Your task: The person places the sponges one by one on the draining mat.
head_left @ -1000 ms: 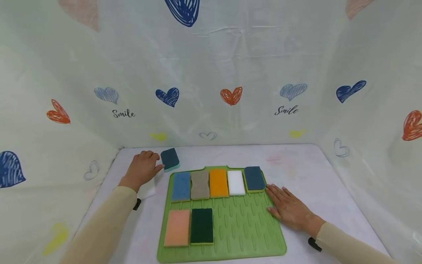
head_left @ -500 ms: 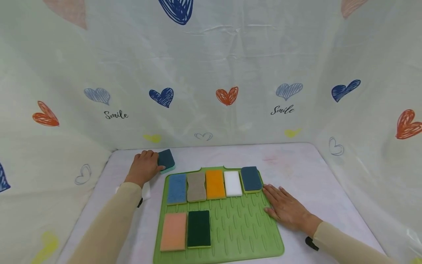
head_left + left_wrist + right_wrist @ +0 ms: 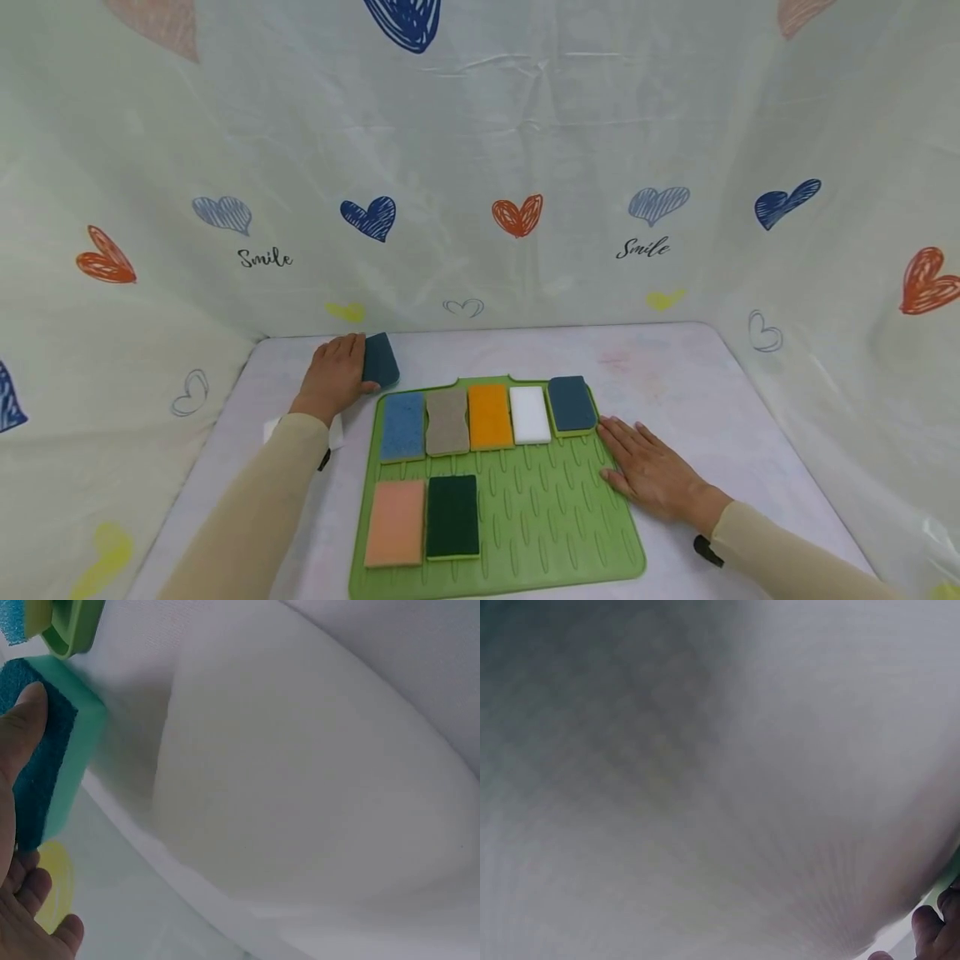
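My left hand [image 3: 333, 375] grips a teal sponge with a dark blue-green scouring face [image 3: 381, 362] at the table's back left. In the left wrist view the thumb lies on that scouring face [image 3: 37, 780], and the other fingers are partly hidden behind the sponge. A green ridged mat [image 3: 555, 508] lies just to its right. Flat on the table, my right hand [image 3: 660, 479] rests with its fingertips at the mat's right edge, near a dark blue sponge [image 3: 572, 404]. The right wrist view is mostly blurred.
Along the mat's back lie blue [image 3: 402, 427], grey [image 3: 447, 422], orange [image 3: 491, 417] and white [image 3: 530, 414] sponges. Nearer are a peach sponge [image 3: 395, 523] and a dark green one [image 3: 453, 517]. White paper [image 3: 337, 432] lies under the left wrist. A heart-printed curtain [image 3: 450, 125] encloses the table.
My left hand has closed on the teal sponge, which it was beside a second ago. The sponge has tilted, so its light side edge no longer shows in the head view. The right hand stays put.
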`<state>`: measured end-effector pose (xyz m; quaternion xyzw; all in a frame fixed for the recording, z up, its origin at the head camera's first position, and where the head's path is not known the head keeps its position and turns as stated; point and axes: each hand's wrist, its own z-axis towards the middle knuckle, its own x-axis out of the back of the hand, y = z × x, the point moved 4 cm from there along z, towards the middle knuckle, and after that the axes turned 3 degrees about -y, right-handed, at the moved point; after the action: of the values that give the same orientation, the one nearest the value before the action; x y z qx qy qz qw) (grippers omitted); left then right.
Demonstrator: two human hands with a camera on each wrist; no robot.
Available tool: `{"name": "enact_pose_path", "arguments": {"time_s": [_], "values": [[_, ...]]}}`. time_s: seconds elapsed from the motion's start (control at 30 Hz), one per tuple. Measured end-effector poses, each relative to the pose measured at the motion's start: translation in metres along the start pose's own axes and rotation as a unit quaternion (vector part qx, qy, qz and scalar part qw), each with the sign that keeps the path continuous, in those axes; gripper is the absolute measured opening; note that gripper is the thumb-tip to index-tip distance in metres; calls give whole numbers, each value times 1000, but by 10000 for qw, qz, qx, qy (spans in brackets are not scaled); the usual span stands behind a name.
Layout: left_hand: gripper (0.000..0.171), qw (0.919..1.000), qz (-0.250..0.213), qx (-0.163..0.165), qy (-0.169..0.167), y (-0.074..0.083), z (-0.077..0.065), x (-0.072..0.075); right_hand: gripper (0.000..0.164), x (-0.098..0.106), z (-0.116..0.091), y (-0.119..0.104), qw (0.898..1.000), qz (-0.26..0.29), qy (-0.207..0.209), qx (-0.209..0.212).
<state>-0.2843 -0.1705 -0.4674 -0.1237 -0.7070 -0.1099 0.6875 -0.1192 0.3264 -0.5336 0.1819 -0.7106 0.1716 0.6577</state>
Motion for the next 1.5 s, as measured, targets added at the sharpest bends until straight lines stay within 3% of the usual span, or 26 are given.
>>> {"name": "enact_pose_path", "arguments": {"time_s": [0.47,0.77,0.93,1.03,1.13,1.5], "values": [[107,9999,-115,-10,108,3,-1,-4,71,0,3,0,10000,96,-2,24],[114,9997,90,-55,222,4,0,-5,71,0,7,-3,9999,125,-18,77],[115,9968,231,-121,753,0,2,-1,71,-3,7,-4,9999,120,-30,93],[114,9909,409,-198,1271,-3,2,6,71,-2,6,-5,9999,91,-28,80],[114,9858,510,-244,1580,-7,1,15,71,-1,4,-5,10000,66,-12,49],[117,9902,421,-144,1326,-12,-8,32,71,1,1,-2,10000,-17,53,72]]}}
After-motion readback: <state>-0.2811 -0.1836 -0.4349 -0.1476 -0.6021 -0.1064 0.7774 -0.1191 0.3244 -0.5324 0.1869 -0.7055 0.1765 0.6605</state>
